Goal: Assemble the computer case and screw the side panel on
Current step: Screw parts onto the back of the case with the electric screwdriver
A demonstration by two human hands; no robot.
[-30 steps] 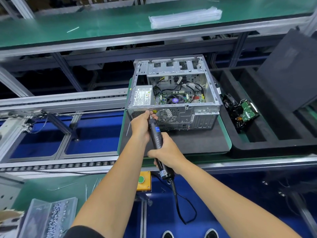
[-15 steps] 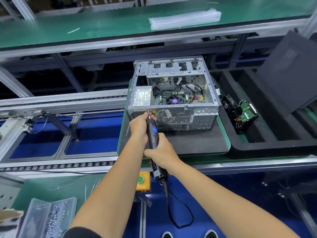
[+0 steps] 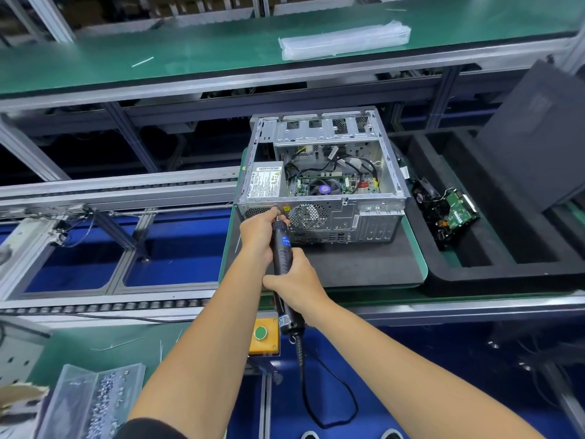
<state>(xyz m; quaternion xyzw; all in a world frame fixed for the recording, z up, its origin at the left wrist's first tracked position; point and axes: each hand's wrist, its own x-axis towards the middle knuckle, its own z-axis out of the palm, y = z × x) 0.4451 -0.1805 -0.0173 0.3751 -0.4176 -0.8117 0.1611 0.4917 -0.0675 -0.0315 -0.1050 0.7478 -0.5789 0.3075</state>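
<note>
The computer case (image 3: 323, 182) was seen lying open side up on a dark mat (image 3: 357, 264), on the green pallet of the conveyor. An electric screwdriver (image 3: 282, 248) was gripped by the right hand (image 3: 292, 282), fingers wrapped round its lower body, its tip set against the case's rear panel beside the fan grille (image 3: 308, 216). Near the tip, the tool was pinched and steadied by the left hand (image 3: 258, 237). A dark side panel (image 3: 535, 134) was leaned at the right, well apart from the case
</note>
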